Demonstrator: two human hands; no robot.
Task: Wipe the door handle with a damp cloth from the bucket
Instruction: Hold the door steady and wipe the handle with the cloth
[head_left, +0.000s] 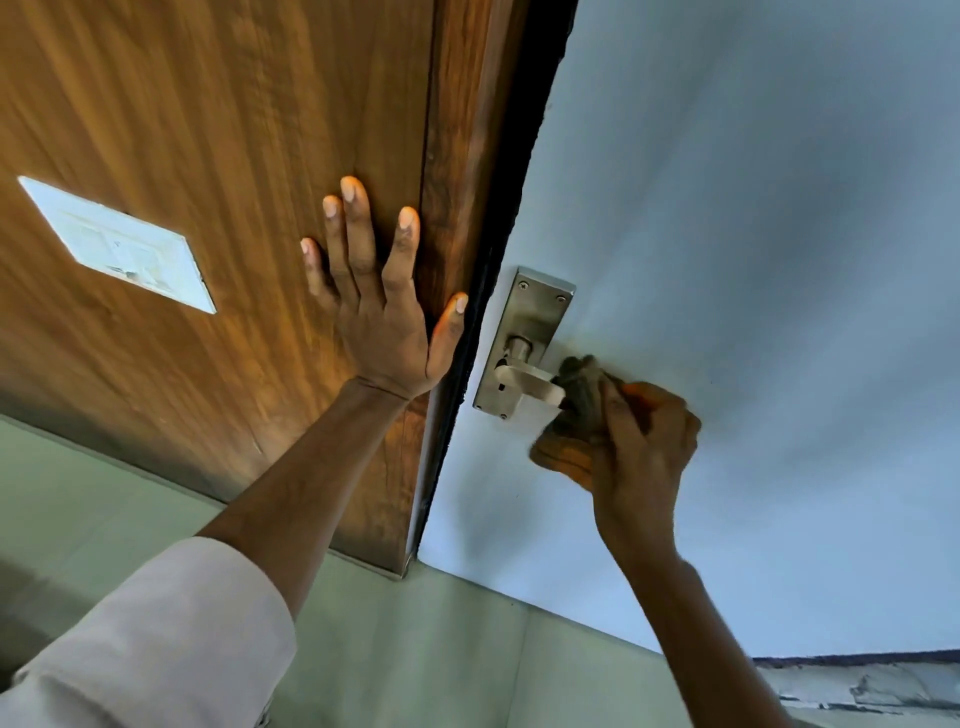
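A metal lever door handle (524, 382) on a steel backplate (535, 312) is mounted on the pale blue door (753, 260). My right hand (641, 447) grips an orange-brown cloth (576, 415) wrapped over the outer end of the lever. My left hand (379, 301) lies flat with fingers spread on the wooden panel (208, 130) beside the door's edge. The bucket is out of view.
A white switch plate (119, 244) sits on the wooden panel at the left. A dark gap (493, 234) runs between the panel and the door. Pale green floor tiles (415, 649) lie below. A scuffed strip shows at the lower right (857, 686).
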